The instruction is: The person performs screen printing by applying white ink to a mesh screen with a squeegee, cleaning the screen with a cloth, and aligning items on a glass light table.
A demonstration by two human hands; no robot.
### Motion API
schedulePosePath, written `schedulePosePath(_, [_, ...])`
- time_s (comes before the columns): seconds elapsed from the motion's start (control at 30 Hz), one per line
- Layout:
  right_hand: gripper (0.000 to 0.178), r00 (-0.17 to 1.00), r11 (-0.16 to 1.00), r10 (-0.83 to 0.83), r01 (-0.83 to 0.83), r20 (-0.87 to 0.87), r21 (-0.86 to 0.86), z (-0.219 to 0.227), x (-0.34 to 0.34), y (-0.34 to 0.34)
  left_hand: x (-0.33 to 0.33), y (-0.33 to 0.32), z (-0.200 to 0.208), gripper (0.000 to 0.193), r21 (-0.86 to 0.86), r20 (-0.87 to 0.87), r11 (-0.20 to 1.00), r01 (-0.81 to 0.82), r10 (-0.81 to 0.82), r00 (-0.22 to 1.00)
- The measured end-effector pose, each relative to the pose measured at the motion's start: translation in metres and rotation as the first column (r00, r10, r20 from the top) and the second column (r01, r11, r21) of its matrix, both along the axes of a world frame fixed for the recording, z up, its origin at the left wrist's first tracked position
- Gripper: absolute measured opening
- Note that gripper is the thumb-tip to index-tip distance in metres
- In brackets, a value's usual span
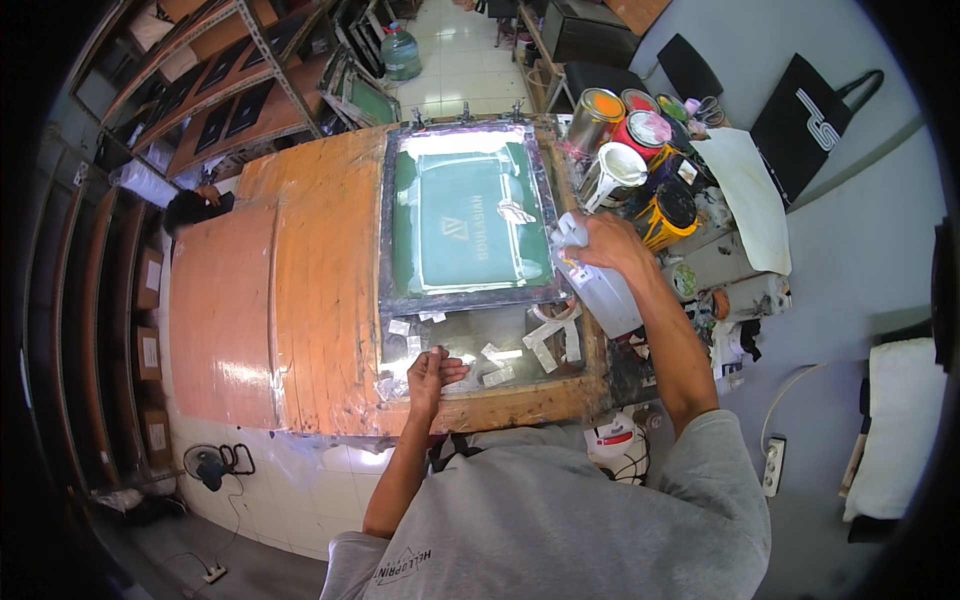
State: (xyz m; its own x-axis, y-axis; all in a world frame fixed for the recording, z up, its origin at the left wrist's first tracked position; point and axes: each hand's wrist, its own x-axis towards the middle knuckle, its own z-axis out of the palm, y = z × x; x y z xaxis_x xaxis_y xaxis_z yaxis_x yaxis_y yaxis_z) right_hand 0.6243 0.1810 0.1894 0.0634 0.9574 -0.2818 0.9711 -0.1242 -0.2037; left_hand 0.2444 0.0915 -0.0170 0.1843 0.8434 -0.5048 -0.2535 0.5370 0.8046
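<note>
My right hand (605,243) is closed around a grey plastic bottle (612,300) at the right edge of the table; a pale piece sticks up at the bottle's top. To its left lies a framed printing screen (432,245) with green mesh, pale lettering and white ink smears, held by clamps (465,110) at the far end. My left hand (431,375) is open, fingers extended, low over a glossy clear sheet (462,340) in front of the screen. Several white tape strips (543,356) lie on that sheet. Whether the left fingertips touch it I cannot tell.
Paint cans (597,112) and ink-streaked tubs (668,212) crowd the right side, beside a white sheet (755,200). A wooden board (225,310) covers the table's left. Part of a person (195,207) shows at the far left. Shelves (120,330) and a fan (207,468) stand left.
</note>
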Motion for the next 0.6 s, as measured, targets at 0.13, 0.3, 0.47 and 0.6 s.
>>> schedulePosePath(0.13, [0.082, 0.999, 0.999, 0.022, -0.021, 0.028, -0.042, -0.004, -0.003, 0.01, 0.002, 0.0, 0.006, 0.04, -0.008, 0.004, 1.0, -0.012, 0.012, 1.0])
schedulePosePath(0.3, [0.083, 1.0, 0.994, 0.023, -0.021, 0.021, -0.108, 0.005, -0.006, 0.01, 0.001, -0.001, 0.002, 0.041, 0.016, -0.005, 1.0, -0.014, 0.014, 1.0])
schedulePosePath(0.47, [0.084, 1.0, 0.996, 0.013, -0.014, -0.021, -0.091, 0.001, 0.004, -0.005, 0.003, -0.001, 0.004, 0.041, -0.001, -0.04, 1.0, -0.014, 0.014, 0.999])
schedulePosePath(0.6, [0.08, 0.998, 0.998, -0.004, 0.0, -0.063, -0.063, 0.011, 0.009, -0.022, 0.004, -0.002, 0.004, 0.041, 0.01, -0.085, 1.0, -0.028, 0.028, 0.996])
